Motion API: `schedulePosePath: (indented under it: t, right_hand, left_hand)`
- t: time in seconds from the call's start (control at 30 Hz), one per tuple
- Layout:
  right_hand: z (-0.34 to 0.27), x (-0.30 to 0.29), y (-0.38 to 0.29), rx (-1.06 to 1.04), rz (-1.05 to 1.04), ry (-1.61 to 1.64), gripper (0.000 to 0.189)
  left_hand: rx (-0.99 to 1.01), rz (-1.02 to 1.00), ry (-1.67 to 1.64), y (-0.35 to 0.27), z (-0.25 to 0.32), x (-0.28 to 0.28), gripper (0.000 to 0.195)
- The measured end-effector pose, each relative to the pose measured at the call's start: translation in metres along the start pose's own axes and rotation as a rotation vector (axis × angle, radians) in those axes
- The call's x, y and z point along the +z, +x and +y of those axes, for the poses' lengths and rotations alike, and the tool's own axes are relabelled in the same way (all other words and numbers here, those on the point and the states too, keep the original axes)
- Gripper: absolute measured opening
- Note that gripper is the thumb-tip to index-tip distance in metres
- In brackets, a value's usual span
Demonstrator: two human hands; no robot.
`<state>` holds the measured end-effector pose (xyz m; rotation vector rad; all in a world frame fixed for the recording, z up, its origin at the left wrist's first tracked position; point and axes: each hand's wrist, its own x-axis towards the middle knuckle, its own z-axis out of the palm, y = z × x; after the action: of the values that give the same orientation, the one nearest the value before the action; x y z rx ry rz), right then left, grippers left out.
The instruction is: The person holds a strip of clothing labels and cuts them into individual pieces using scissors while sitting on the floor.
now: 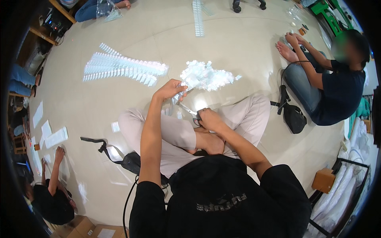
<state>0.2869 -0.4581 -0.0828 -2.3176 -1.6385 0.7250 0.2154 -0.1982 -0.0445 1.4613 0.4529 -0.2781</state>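
Observation:
Between the thumb and fingers of my left hand point(172, 89) is a strip of printed labels point(176, 97), hanging down above the floor. My right hand point(209, 119) grips the dark handles of a pair of scissors point(190, 111). Their metal blades point up and left, close to the strip's lower part. Just beyond my hands lies a loose heap of small cut labels point(208, 76). One small label piece point(179, 115) rests on the floor below the strip. Farther left, long label strips point(119, 67) are fanned out on the tiles.
Another long label strip point(198, 20) lies at the far side. One person point(336, 77) sits at right, and another point(53, 193) at lower left by paper sheets point(56, 137). Black pouches with straps point(294, 118) lie on the floor. Cardboard boxes point(74, 227) stand at lower left.

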Motion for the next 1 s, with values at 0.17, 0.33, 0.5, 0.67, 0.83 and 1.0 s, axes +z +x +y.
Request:
schedulePosePath:
  t: [0.17,0.33,0.5,0.67,0.83,1.0]
  right_hand:
    - [-0.01,0.004,0.006,0.081,-0.02,-0.03,0.018]
    - [-0.008,-0.004,0.013,0.185,-0.037,0.018,0.023]
    - [0.029,-0.029,0.015,0.367,-0.27,0.833,0.021]
    - [0.058,-0.046,-0.004,0.276,-0.173,1.762,0.027]
    - [0.05,-0.073,-0.017,0.233,-0.142,1.756,0.028]
    - [0.038,-0.081,0.001,0.276,-0.184,1.348,0.036]
  left_hand:
    - [-0.002,0.018,-0.014,0.0,0.0,0.0,0.019]
    - [-0.012,0.058,-0.017,-0.004,0.004,0.003,0.018]
    - [0.012,0.098,-0.003,-0.006,0.003,-0.001,0.018]
    - [0.03,0.121,0.035,-0.006,0.006,-0.006,0.018]
    - [0.042,0.145,0.02,-0.002,0.011,-0.005,0.018]
    - [0.068,0.127,-0.015,0.006,0.013,-0.008,0.021]
